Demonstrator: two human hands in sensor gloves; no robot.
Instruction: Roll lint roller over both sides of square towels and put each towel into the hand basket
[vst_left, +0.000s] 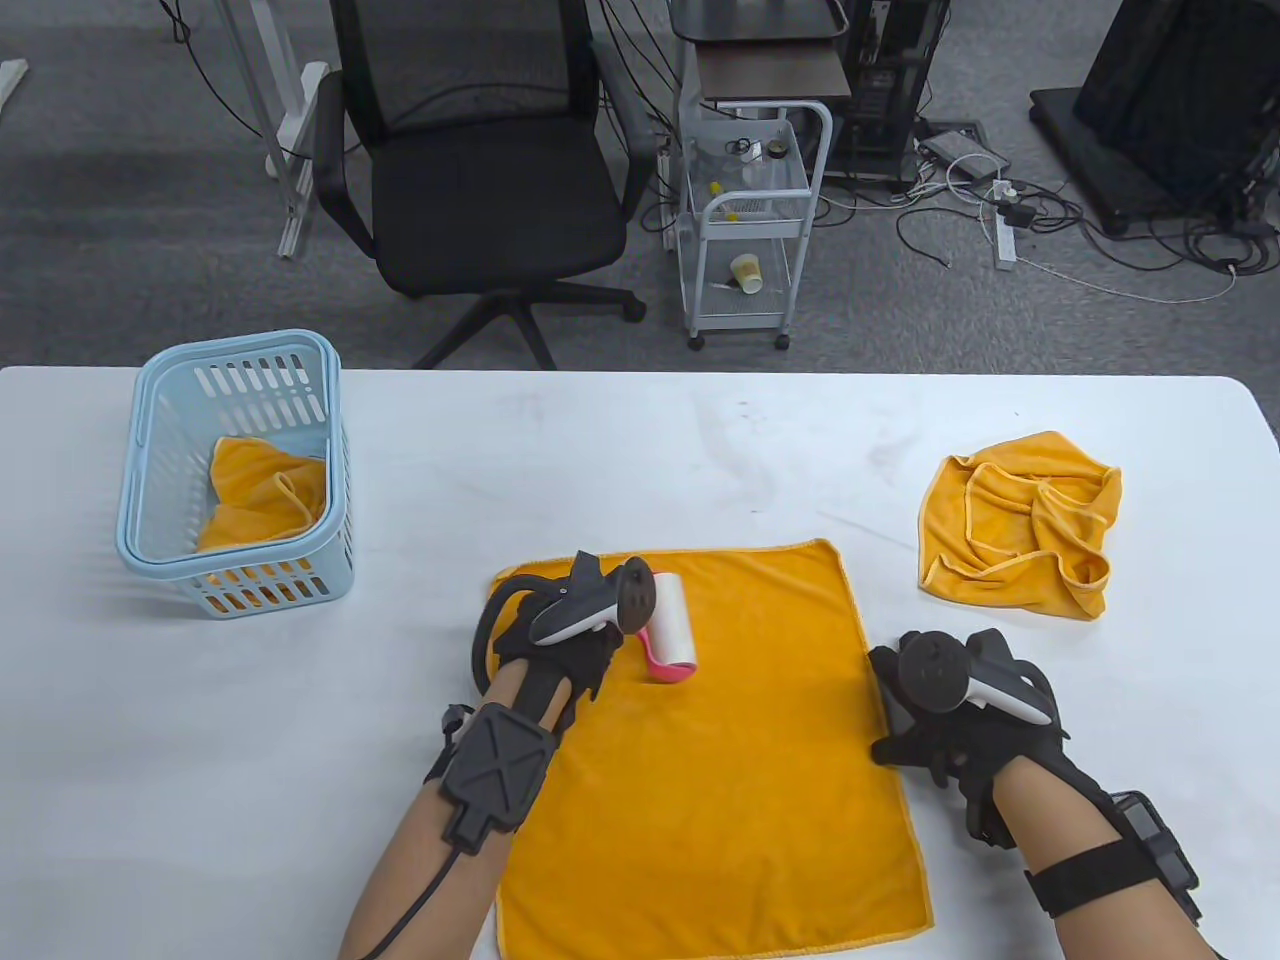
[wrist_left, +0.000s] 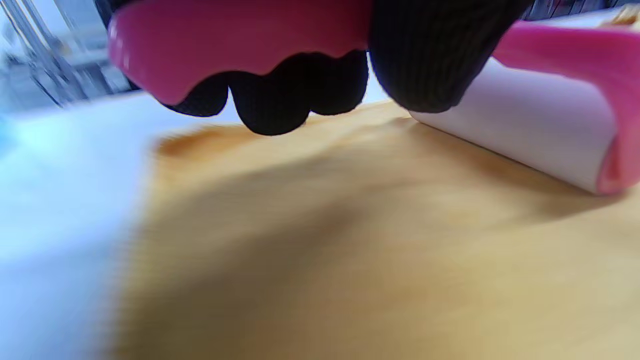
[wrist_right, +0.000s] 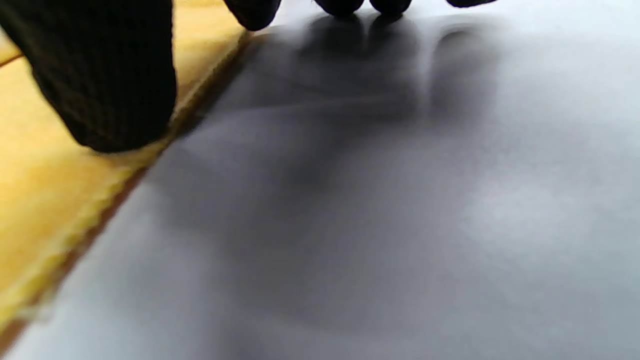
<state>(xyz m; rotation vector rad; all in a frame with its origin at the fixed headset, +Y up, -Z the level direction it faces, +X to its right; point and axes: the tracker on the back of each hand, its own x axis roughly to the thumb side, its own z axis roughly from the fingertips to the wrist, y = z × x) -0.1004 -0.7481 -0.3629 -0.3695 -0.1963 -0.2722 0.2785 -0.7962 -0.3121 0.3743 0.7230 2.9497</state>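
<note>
Rolling step under way on flat towel (vst_left: 720, 740) spread at table's near edge. Left hand (vst_left: 560, 640) fingers wrapped round lint roller (vst_left: 668, 635) handle, roll on towel's far left part. Right hand (vst_left: 945, 715) fingers spread flat, thumb pinning towel's right edge. Next, by my reading — finish face, flip. Basket (vst_left: 150, 460) far left holds one towel; crumpled towel (vst_left: 1025, 525) waits right.

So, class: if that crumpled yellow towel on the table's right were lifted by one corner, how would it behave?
The crumpled towel would probably hang limp, since it lies in soft folds. It likely feels light, being thin cloth. Pushed, it would probably bunch rather than slide on the table.
</note>
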